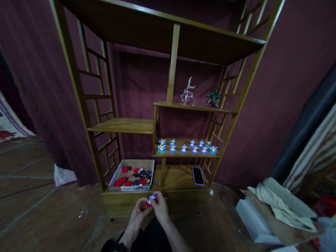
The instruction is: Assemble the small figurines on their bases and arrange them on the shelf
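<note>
Just in front of the cabinet's bottom drawer, both hands meet around one small toy. My right hand point(160, 208) pinches a little blue-and-white figurine point(152, 198) between its fingers. My left hand point(138, 212) is closed on a red round base point(148, 204) directly under the figurine. Whether the two parts are joined cannot be made out. Beyond my hands sits an open cardboard box point(136, 188) with red discs point(128, 183) and several dark pieces point(141, 173) inside. Up to the right, several similar figurines point(184, 148) stand in two rows, on blue or purple bases.
The wooden display cabinet point(172, 66) fills the view ahead. A phone point(198, 175) lies on its lower shelf. Above stand a clear deer figure point(187, 93) and a green figure point(213, 98). On the floor at right are a white box point(256, 222) and cloth point(280, 206).
</note>
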{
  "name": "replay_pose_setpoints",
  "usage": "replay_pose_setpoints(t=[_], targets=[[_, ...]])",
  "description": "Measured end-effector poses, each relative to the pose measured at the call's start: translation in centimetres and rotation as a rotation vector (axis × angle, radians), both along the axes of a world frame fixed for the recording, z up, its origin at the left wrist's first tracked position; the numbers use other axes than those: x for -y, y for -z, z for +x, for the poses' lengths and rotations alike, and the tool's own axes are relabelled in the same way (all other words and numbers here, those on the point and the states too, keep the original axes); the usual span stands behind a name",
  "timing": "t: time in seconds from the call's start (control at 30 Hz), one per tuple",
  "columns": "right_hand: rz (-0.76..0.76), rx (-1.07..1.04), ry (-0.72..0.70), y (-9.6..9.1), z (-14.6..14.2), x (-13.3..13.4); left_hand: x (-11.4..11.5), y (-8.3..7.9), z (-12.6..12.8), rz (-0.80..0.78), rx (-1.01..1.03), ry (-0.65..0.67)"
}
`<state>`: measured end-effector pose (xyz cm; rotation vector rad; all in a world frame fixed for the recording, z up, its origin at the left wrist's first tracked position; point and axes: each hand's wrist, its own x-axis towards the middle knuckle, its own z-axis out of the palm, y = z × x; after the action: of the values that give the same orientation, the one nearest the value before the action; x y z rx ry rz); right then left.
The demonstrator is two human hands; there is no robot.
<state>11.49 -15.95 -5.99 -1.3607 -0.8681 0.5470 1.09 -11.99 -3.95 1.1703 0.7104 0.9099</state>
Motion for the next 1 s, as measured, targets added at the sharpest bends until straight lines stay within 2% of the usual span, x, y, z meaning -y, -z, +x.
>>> replay_pose_setpoints(t=[0.13,0.27,0.5,0.67,0.83,0.93,1.0], targets=[[-0.023,0.036,0.050,0.1,-0.1,-0.2,-0.3,0.2,-0.1,-0.180,0.055,0.007],[-0.087,0.119,0.015,0.1,-0.7,0.0,-1.1,0.9,-0.6,-0.304,0.062,-0.034],[-0.136,0.214,0.051,-0.8,-1.9,0.4,-1.8,1.3,-1.1,-0.305,0.008,-0.008],[-0.129,0.182,0.027,-0.8,-1.9,0.2,-1.7,0.6,-1.4,-0.283,-0.004,0.014],[-0.093,0.111,-0.023,-0.7,-1.4,-0.1,-1.5,-0.5,-1.8,-0.294,-0.026,-0.016],[-0.030,0.065,-0.060,-2.2,-0.4,0.1,-1.3,-1.3,-2.1,-0.351,0.029,-0.041],[0.011,0.065,-0.111,-4.3,1.0,0.4,-1.2,-1.7,-2.3,-0.372,0.047,-0.028]])
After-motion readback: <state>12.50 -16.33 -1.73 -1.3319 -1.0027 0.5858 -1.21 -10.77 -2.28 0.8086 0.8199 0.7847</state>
